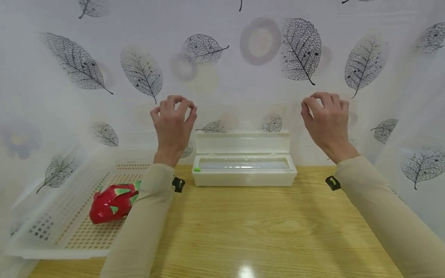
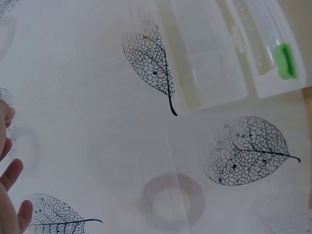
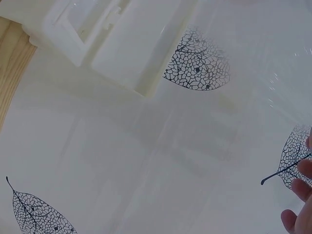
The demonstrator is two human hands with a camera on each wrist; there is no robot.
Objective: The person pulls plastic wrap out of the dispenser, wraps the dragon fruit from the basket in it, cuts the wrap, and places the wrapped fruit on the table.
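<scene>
Raised above the table, my left hand [image 1: 172,125] and right hand [image 1: 326,121] stand apart, thumb and forefinger of each pinched together. Faint creases and glints of clear cling film [image 3: 278,90] run from the pinched fingers in both wrist views; its full outline is too transparent to tell. Between and below the hands stands a white cling film dispenser [image 1: 243,179], lid [image 1: 243,143] tipped up at the back. Film on the roll shines through its slot. A green slide cutter [image 1: 197,169] sits at the left end of the slot.
On the left a white plastic basket [image 1: 59,253] holds a red dragon fruit [image 1: 112,204] with green scales, partly behind my left sleeve. The wooden table [image 1: 264,227] ends at a white leaf-print curtain [image 1: 229,85] behind the dispenser.
</scene>
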